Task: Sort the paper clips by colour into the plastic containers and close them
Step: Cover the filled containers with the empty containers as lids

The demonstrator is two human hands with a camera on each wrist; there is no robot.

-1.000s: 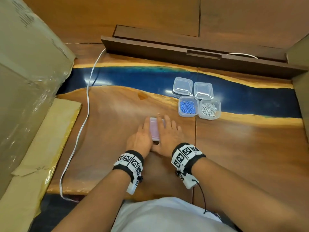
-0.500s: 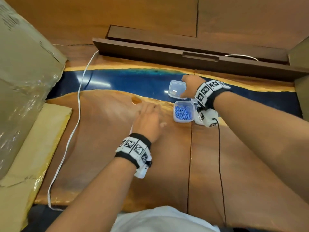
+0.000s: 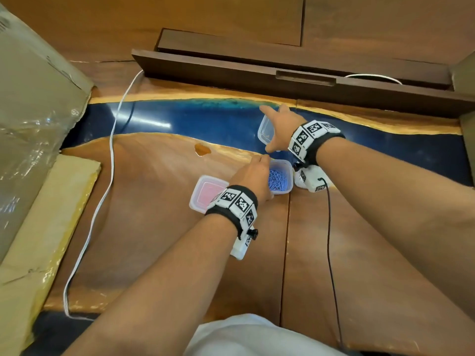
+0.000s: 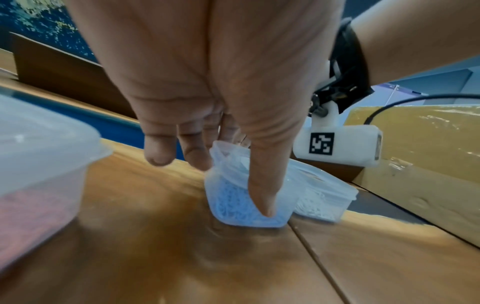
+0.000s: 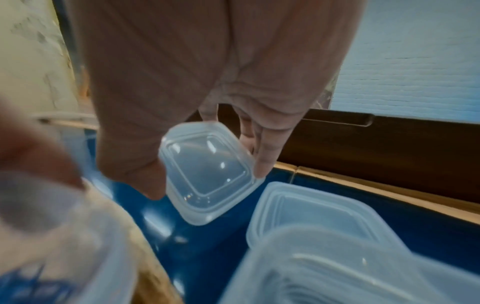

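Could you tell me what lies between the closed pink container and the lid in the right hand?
The open container of blue clips, held by the left hand, sits between them in the head view.

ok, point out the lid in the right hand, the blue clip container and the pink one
lid (image 5: 207, 170), right wrist view, centre panel
blue clip container (image 3: 281, 179), head view, clips inside
pink container (image 3: 208, 192), head view, closed lid top

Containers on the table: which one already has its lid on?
The pink-clip container, nearest the person's left. The blue-clip container stands open under the left hand.
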